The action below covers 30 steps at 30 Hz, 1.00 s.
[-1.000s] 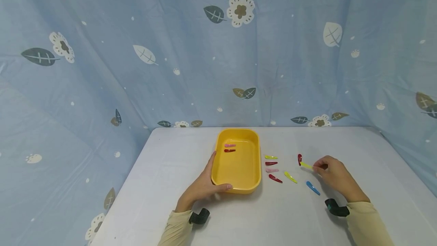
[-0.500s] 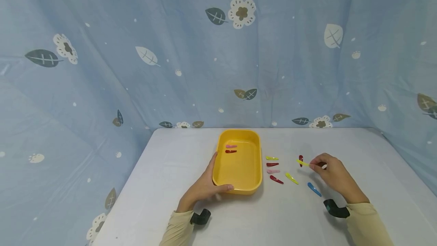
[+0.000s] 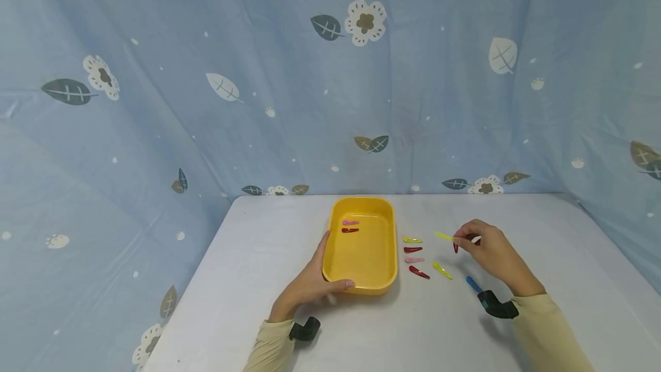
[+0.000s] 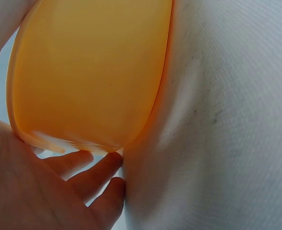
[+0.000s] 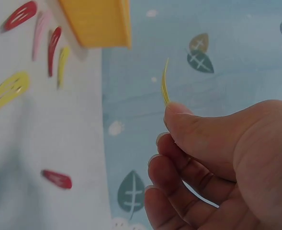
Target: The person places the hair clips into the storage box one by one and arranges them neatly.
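My left hand (image 3: 308,279) grips the near left corner of a yellow plastic tray (image 3: 364,260), thumb along the near rim and fingers along the left side. In the tray lie a pink hair clip (image 3: 350,223) and a red one just below it. My right hand (image 3: 489,252) pinches a yellow hair clip (image 5: 165,82) by one end between thumb and fingers, raised above the table, its free end pointing toward the tray. Below that hand lies a red hair clip (image 5: 57,179), partly hidden in the head view. A blue hair clip (image 3: 473,284) is partly covered by the right wrist camera.
Beside the tray's right wall, a yellow clip (image 3: 412,240), a red clip (image 3: 413,250), a pink clip (image 3: 414,259) and another red clip (image 3: 419,272) lie in a column. Another yellow clip (image 3: 442,270) lies right of them. A blue patterned curtain (image 3: 289,73) hangs behind the white table (image 3: 392,337).
My right hand has lifted the yellow hair clip and carried it left, past the red clip toward the tray. My left hand keeps its grip on the tray.
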Available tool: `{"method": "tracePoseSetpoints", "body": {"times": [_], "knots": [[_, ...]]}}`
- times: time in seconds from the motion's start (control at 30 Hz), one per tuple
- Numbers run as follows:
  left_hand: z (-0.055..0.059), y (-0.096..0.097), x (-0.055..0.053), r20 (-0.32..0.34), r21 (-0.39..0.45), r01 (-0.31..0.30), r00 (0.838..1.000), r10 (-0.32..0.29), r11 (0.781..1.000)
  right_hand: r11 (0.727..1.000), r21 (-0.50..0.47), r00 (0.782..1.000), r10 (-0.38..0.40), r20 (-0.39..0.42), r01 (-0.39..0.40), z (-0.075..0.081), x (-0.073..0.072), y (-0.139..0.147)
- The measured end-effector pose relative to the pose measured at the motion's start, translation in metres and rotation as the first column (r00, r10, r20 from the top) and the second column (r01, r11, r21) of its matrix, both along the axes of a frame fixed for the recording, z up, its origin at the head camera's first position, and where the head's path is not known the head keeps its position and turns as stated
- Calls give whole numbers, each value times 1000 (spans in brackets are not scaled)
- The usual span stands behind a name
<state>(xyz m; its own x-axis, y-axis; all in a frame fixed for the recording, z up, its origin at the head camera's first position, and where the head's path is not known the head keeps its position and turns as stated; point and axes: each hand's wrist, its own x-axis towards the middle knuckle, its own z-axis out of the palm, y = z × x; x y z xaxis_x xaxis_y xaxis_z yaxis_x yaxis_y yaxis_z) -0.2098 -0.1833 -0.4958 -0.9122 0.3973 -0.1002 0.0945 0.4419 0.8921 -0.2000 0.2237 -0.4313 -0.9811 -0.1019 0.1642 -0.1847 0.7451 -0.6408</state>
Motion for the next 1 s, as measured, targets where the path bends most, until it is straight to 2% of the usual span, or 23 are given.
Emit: {"method": "tracePoseSetpoints", "body": {"times": [0.3,0.53,1.0], "knots": [[-1,0,-1,-7,-4,7,1000,-7,1000,999,-40,999,25,41,-23,14,-7,-18],[-1,-1,0,-8,-4,2,1000,-2,1000,996,-88,997,33,73,-27,18,-14,-29],[-2,-1,0,-13,-12,3,1000,-3,1000,997,-43,998,68,15,-67,22,-27,-47]]}}
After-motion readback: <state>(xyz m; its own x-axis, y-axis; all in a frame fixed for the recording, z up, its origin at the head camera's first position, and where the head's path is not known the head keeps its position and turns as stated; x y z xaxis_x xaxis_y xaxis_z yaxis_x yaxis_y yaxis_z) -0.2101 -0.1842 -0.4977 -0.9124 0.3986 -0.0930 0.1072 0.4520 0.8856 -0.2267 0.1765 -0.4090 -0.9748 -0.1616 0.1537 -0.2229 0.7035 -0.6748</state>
